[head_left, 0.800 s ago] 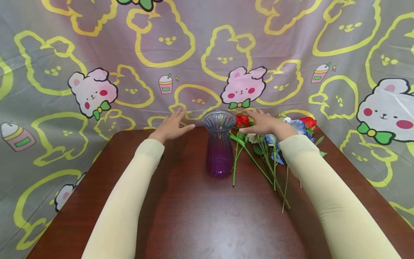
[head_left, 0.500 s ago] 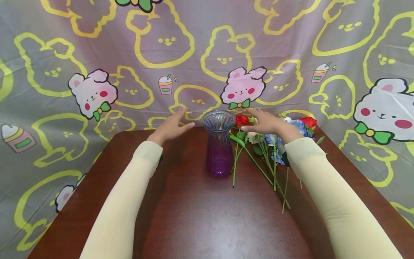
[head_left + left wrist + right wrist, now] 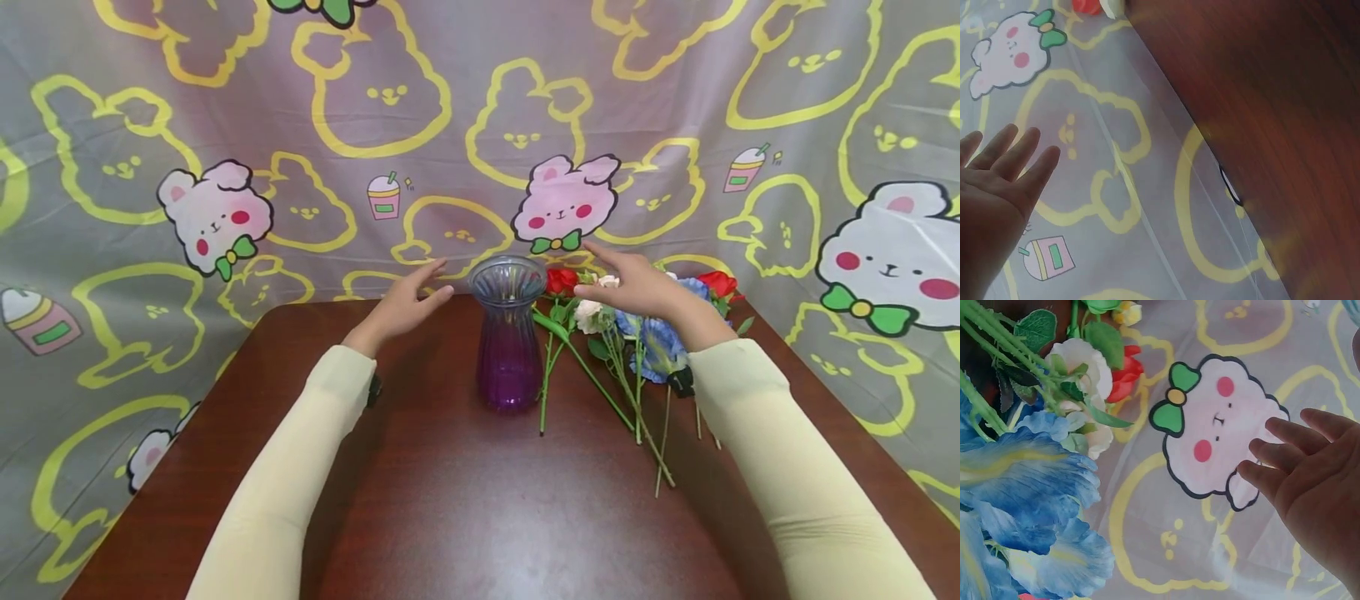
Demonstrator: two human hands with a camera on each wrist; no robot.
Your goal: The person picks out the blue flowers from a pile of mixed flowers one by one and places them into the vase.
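Note:
A ribbed glass vase [image 3: 510, 350], purple below and clear grey at its flared rim, stands upright on the table. To its left my left hand [image 3: 401, 308] hovers apart from it, fingers extended and holding nothing; the left wrist view shows the same hand [image 3: 1004, 181] with fingers spread. My right hand [image 3: 637, 287] is in the air over the flowers, also holding nothing. Under and beside it lie a red rose [image 3: 561, 281], a cream-white flower [image 3: 590, 315] and blue flowers [image 3: 660, 350], their green stems [image 3: 600, 387] pointing toward me. Blue petals [image 3: 1029, 481] fill the left of the right wrist view.
The dark reddish-brown table [image 3: 495, 508] reaches back to a grey curtain [image 3: 450, 100] printed with yellow outlines and white rabbits. Another red flower [image 3: 717, 284] lies at the table's far right. A small black object [image 3: 681, 381] sits at my right cuff.
My right hand has shifted right, away from the vase, uncovering more of the cream-white and blue flowers. The left hand has turned slightly in place. The vase has not moved.

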